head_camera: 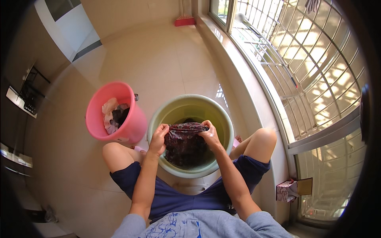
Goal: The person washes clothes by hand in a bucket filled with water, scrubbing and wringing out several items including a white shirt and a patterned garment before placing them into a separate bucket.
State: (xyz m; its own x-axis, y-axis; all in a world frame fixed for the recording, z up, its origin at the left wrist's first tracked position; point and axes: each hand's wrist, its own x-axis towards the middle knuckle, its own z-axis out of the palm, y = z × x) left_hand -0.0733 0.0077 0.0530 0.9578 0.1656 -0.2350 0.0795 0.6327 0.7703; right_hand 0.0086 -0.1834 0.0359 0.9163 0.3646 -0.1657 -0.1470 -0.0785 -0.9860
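A dark patterned wet cloth garment (186,142) is stretched between my two hands over a round pale green plastic tub (227,131). My left hand (159,139) grips its upper left corner. The upper right end is pinched in my right hand (212,135). Its lower part hangs down into the tub, where more dark cloth shows just behind the gathered top edge. Greenish-looking water appears to stand in the tub; its depth cannot be told. The tub is on the floor between my knees.
Left of the tub, a pink plastic bucket (138,119) holds light and dark clothes (111,116). A low ledge (238,68) runs along the barred window (312,59) at right, with a patterned box (287,191) near its lower end. A red broom (185,21) stands by the far wall.
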